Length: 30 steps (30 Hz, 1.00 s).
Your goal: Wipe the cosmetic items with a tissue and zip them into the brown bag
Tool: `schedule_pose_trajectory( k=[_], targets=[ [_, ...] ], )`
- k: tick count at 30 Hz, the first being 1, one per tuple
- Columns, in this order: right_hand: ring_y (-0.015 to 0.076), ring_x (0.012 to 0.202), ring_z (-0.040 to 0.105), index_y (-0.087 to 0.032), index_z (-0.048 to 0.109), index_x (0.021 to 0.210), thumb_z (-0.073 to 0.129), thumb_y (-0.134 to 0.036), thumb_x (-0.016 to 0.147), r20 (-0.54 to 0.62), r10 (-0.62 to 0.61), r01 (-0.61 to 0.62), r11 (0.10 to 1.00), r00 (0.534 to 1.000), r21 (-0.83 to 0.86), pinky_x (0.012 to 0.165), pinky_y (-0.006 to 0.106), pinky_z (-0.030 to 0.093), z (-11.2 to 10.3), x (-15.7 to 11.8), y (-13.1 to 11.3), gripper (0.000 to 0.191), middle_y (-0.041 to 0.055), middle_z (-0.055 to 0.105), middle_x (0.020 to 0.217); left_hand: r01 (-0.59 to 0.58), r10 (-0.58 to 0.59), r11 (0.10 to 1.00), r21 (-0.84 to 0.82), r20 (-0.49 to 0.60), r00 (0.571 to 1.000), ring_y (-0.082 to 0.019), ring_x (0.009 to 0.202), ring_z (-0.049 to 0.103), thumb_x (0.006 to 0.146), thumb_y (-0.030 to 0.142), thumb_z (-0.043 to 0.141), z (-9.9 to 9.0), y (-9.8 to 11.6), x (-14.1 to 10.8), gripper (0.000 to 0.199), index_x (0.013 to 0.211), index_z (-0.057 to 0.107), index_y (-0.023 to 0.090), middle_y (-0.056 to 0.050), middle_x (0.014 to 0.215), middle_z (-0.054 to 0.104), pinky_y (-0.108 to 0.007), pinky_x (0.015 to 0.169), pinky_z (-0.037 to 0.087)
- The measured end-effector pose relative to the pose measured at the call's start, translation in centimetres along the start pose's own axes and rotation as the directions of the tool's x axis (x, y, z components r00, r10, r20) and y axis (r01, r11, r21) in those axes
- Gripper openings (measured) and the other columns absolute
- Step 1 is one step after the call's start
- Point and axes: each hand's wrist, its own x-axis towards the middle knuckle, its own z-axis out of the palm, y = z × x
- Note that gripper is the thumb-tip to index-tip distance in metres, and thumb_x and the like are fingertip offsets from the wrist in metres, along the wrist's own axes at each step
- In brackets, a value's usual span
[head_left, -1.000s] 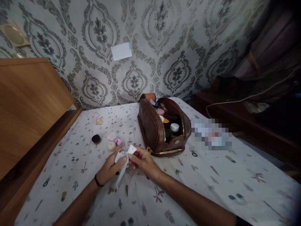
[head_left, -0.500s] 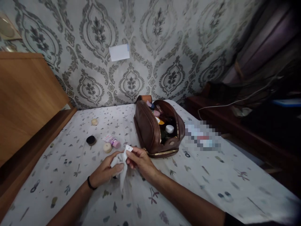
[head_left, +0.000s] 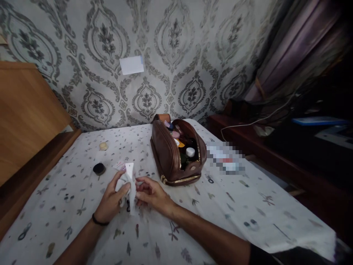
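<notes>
My left hand (head_left: 109,200), with a dark band at its wrist, is closed around a crumpled white tissue or cloth (head_left: 122,184). A flat white strip (head_left: 131,189) stands upright against it, its wide top end marked with a tiny dark spot. Just right of the strip is my right hand (head_left: 156,195), fingers curved and apart, the tips at the strip's edge. Partly hidden behind my left hand lies a pink and white tube (head_left: 119,165). A brown leather toiletry bag (head_left: 165,151) sits unzipped to the right, holding several items, among them a white-capped container (head_left: 190,152).
A black-lidded jar (head_left: 99,169) and a small cream-coloured round item (head_left: 103,146) rest on the patterned white sheet (head_left: 154,235). A blurred-out object (head_left: 226,158) lies right of the bag. Wooden furniture (head_left: 30,114) borders the left; the papered wall (head_left: 149,44) is behind.
The view has shifted right. My right hand's fingers have come off the strip's top end and moved lower beside it. The strip now stands more upright, and the cream round item near the tube is covered.
</notes>
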Motion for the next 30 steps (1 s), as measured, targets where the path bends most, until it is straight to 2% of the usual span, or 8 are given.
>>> schedule_pose_trajectory(
  k=[5,8,11,16,19,25,30],
  targets=[
    [0.0094,0.064,0.056,-0.019,0.049,0.122,0.08,-0.043,0.07,0.067,0.008,-0.004,0.999,0.998,-0.05,0.053,0.019,0.041,0.3,-0.3,-0.2,0.065,-0.0016,0.063,0.083,-0.007,0.013,0.992,-0.126,0.043,0.999,-0.016,0.078,0.068,0.066,0.033,0.082,0.5,0.6,-0.1,0.061,0.118,0.052,0.021,-0.002,0.087,0.069,-0.025,0.071,0.053],
    [0.0098,0.064,0.056,-0.021,0.048,0.123,0.08,-0.037,0.071,0.068,0.01,-0.006,0.999,0.998,-0.053,0.056,0.021,0.042,0.4,-0.3,-0.1,0.064,-0.0032,0.063,0.08,0.005,0.005,0.987,-0.159,0.066,0.998,-0.016,0.08,0.068,0.065,0.03,0.082,0.8,0.4,-0.3,0.059,0.115,0.054,0.022,-0.001,0.088,0.068,-0.024,0.067,0.053],
    [0.0094,0.064,0.056,-0.021,0.049,0.121,0.084,-0.037,0.066,0.072,0.025,-0.024,1.0,0.997,-0.016,0.061,0.022,0.045,0.5,-0.3,-0.1,0.067,-0.0054,0.061,0.076,0.029,-0.017,0.983,-0.18,0.066,0.998,-0.015,0.072,0.067,0.066,0.032,0.081,1.0,0.4,-0.4,0.05,0.108,0.056,0.021,0.0,0.084,0.068,-0.023,0.061,0.052],
    [0.0065,0.056,0.05,-0.022,0.052,0.12,0.087,-0.043,0.059,0.051,0.068,-0.07,0.997,0.996,0.04,0.05,0.018,0.042,0.4,-0.1,-0.3,0.074,-0.0096,0.055,0.07,0.033,-0.033,0.976,-0.215,0.006,0.999,-0.017,0.071,0.068,0.069,0.037,0.078,1.0,0.7,-0.6,0.042,0.102,0.058,0.02,-0.002,0.084,0.07,-0.024,0.057,0.053],
    [0.0043,0.049,0.047,-0.022,0.056,0.115,0.088,-0.047,0.056,0.039,0.065,-0.068,0.994,0.997,0.084,0.044,0.017,0.04,0.3,0.1,-0.4,0.071,-0.011,0.053,0.067,0.034,-0.051,0.969,-0.244,-0.064,0.997,-0.019,0.076,0.07,0.067,0.037,0.081,1.0,0.7,-0.6,0.048,0.107,0.06,0.02,-0.003,0.086,0.072,-0.027,0.062,0.056],
    [0.0037,0.041,0.048,-0.02,0.061,0.11,0.086,-0.053,0.058,-0.014,0.065,-0.062,0.985,0.998,0.159,0.04,0.016,0.036,0.3,0.2,-0.8,0.066,-0.0106,0.056,0.061,0.046,-0.103,0.94,-0.338,-0.154,0.983,-0.024,0.084,0.072,0.059,0.036,0.087,1.1,1.1,-0.3,0.075,0.125,0.056,0.021,-0.005,0.091,0.074,-0.031,0.069,0.059],
    [0.0041,0.041,0.051,-0.018,0.062,0.113,0.081,-0.054,0.065,0.002,0.107,-0.104,0.961,0.994,0.255,0.04,0.015,0.032,0.4,0.0,-1.1,0.063,-0.0063,0.064,0.064,0.037,-0.116,0.928,-0.369,-0.194,0.974,-0.025,0.089,0.072,0.055,0.034,0.09,1.0,1.7,-0.2,0.08,0.127,0.057,0.023,-0.004,0.091,0.075,-0.031,0.073,0.06]
  ],
)
